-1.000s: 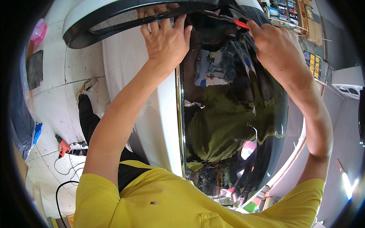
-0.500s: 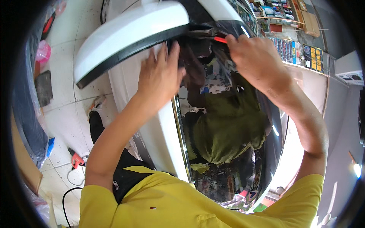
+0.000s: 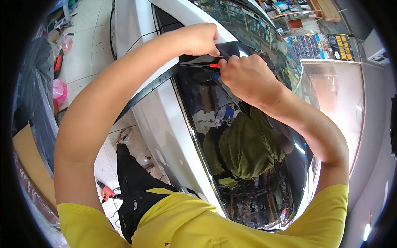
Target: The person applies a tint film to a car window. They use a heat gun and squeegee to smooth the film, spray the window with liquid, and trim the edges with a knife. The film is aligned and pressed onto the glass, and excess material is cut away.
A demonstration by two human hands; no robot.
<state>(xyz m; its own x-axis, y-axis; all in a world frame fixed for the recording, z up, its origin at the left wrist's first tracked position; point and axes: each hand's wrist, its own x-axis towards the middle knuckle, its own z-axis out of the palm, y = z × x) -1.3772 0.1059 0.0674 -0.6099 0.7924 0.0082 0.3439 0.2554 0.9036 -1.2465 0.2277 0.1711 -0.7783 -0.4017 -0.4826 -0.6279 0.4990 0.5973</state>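
R hand (image 3: 250, 78) is wrapped firmly round a red tool (image 3: 214, 65), thumb & fingers together on it, w/ a short red bit showing past the fingertips. Thin dark end points L, toward the mirror (image 3: 155, 86), right at the front corner of the dark side window (image 3: 244, 144); can't tell for sure if it's touching glass. L hand (image 3: 202, 39) reaches over the mirror to the same corner, fingers curled down by the dark trim (image 3: 228, 47); can't tell if they're pinching anything b/c the tips are partly hidden.

To do it well, I'd say: hold the tool near flat to the glass, light & even pressure, esp. in that tight corner where a tip could dig in or scratch. L fingers best kept clear of the edge's path. Arms are both stretched far fwd, so short strokes prob. safer than long ones. Watch the bright strip (image 3: 188, 113) along the window's lower edge & the white door (image 3: 161, 120) beyond it, both easily marked.
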